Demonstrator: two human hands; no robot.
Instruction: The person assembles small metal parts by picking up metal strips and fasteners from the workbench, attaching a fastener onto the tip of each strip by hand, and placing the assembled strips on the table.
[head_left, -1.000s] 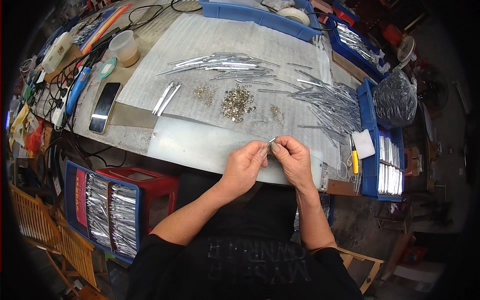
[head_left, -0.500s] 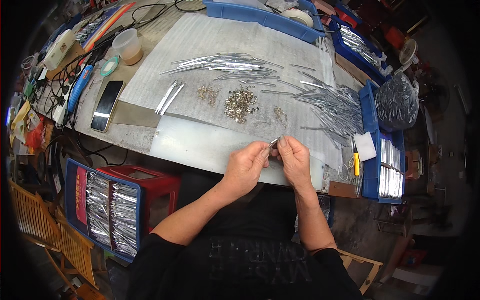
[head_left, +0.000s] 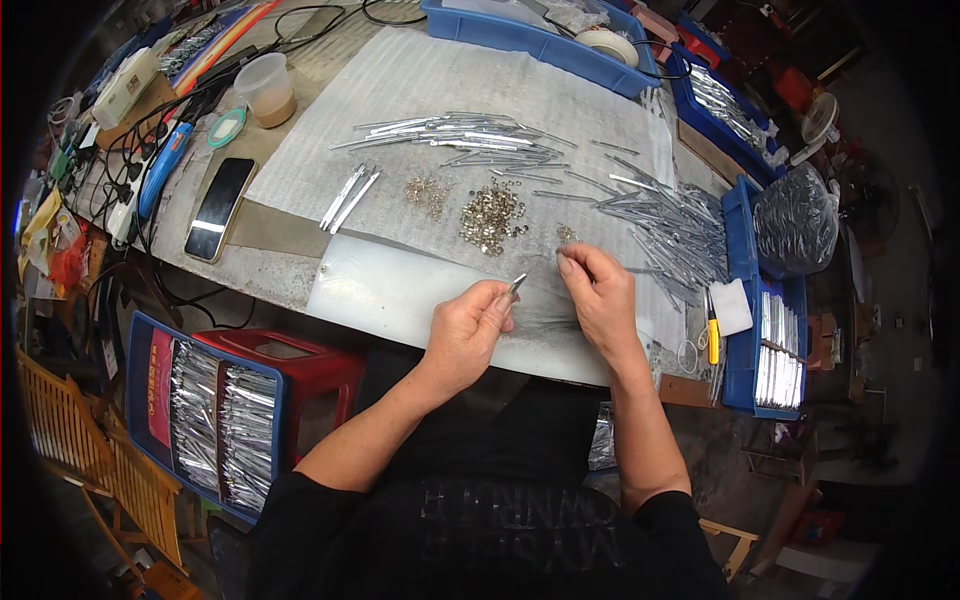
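Observation:
My left hand is closed around a slim silvery metal piece, and only its tip shows past the thumb and forefinger. To its right, my right hand has thumb and forefinger pinched together; whatever sits between them is too small to make out. Just beyond those fingertips lies a little heap of tiny metal parts. Farther left are a bigger heap of small brassy rings or nuts and a scatter of tiny gold-coloured bits. Both hands hover over a whitish board at the table's near edge.
Slim silver strips lie in a far pile and a right-hand pile, with several at the left. A phone, plastic cup, yellow-handled tool and filled blue bins surround the work area.
My hands have parted. The left moved slightly left, keeping the metal piece, while the right moved right and away from me toward the little heap. The view has shifted slightly.

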